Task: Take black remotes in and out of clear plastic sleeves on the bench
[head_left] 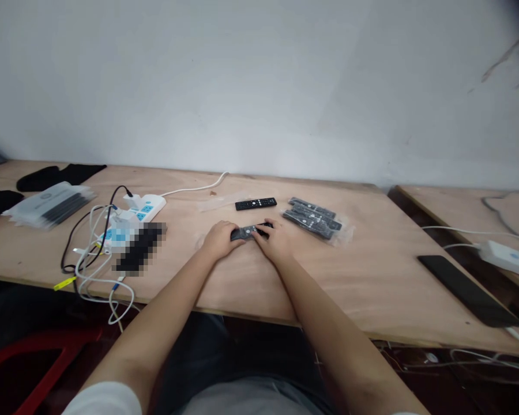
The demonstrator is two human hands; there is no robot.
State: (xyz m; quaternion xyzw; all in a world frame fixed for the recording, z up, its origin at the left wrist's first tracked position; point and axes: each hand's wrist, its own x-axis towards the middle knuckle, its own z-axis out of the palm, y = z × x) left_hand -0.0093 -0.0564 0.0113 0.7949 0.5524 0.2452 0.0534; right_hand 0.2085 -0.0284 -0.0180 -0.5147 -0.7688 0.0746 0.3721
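Observation:
A black remote control [247, 231], partly in a clear plastic sleeve, lies low over the table between my hands. My left hand [219, 239] is closed round its left end, thumb along the near edge. My right hand [275, 241] grips the right end, with fingers on its top face and far edge. Just beyond, a bare black remote control [256, 203] rests on the table. To the right lies a small pile of bagged remote controls [313, 218]. An empty-looking clear sleeve [218, 202] is behind my left hand.
On the left stand a white power strip [153, 203] with tangled cables, a pixelated dark object [140, 248], a stack of plastic sleeves [52, 203] and black cloth [60, 176]. A phone [467, 288] lies near the right edge. A gap separates another table [471, 202].

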